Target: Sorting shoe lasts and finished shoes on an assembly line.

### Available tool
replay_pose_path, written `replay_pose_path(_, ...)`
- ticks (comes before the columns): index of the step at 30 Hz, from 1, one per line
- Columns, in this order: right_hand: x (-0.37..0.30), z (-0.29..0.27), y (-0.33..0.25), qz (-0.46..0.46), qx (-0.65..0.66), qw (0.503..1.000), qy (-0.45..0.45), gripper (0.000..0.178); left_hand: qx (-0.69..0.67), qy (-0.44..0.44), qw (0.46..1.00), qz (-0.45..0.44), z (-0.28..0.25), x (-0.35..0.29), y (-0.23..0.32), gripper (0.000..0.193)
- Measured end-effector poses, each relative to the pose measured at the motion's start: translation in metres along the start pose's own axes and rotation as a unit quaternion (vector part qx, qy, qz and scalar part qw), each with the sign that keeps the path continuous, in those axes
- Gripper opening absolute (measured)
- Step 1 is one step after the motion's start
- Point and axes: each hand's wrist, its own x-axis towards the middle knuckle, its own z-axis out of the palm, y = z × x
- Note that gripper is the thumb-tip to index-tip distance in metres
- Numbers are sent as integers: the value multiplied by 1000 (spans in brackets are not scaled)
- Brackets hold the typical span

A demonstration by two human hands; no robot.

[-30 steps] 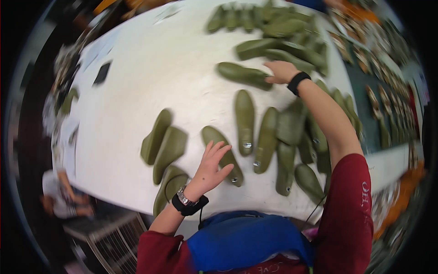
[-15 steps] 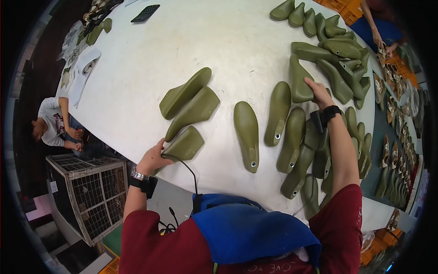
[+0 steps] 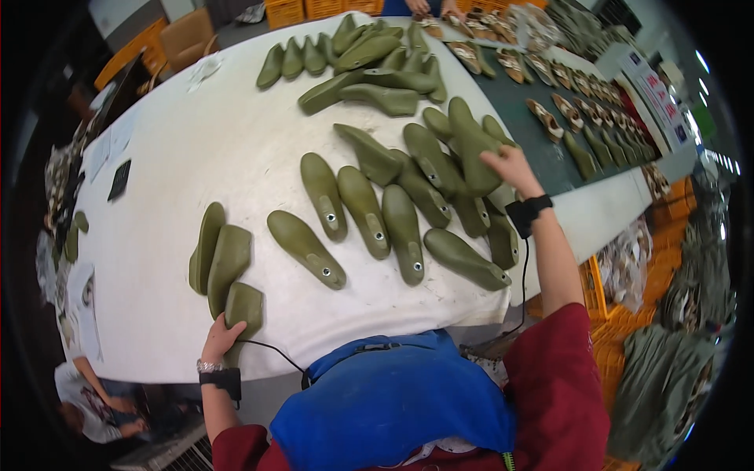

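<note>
At the table's near left edge, my left hand (image 3: 223,339) is closed on the narrow end of a green shoe last (image 3: 245,304). Two more green lasts, a front one (image 3: 229,263) and one behind it (image 3: 206,243), lie side by side just beyond. My right hand (image 3: 512,169) grips the edge of another green shoe last (image 3: 473,145) at the right, held over a cluster of lasts. Several lasts lie sole up between my hands, among them a left one (image 3: 306,247) and a middle one (image 3: 363,212). A last on its side (image 3: 369,155) rests beyond them.
A pile of green lasts (image 3: 369,55) occupies the far side of the white table (image 3: 181,157). Rows of shoes (image 3: 577,110) stand on a dark green surface at the right. Orange crates (image 3: 628,314) are stacked below. One person sits at lower left; another's hands show at the far edge.
The view has swung to the right. My right hand has left the last it held and now grips another farther right. My left hand stays on the same last.
</note>
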Motion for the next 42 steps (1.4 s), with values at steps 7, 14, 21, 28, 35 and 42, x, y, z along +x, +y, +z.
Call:
replay_pose_path(7,-71,45,24,65,-247,965,62,51,43,-26,999,8,3,20,27,84)
replay_pose_path(14,-130,39,41,5,2,993,120,38,-161,63,966,192,-21,-46,117,52)
replay_pose_path(21,-203,98,-100,95,561,764,-303,56,-376,118,873,289,22,-65,248,52)
replay_pose_path(28,-185,161,-113,108,320,929,-152,66,-75,-10,846,527,100,-12,237,67)
replay_pose_path(35,-210,194,-127,-108,-37,982,-152,53,78,343,886,302,-36,77,70,51)
replay_pose_path(42,-181,246,-258,-474,-20,857,-204,34,-31,51,983,175,-98,159,-22,99)
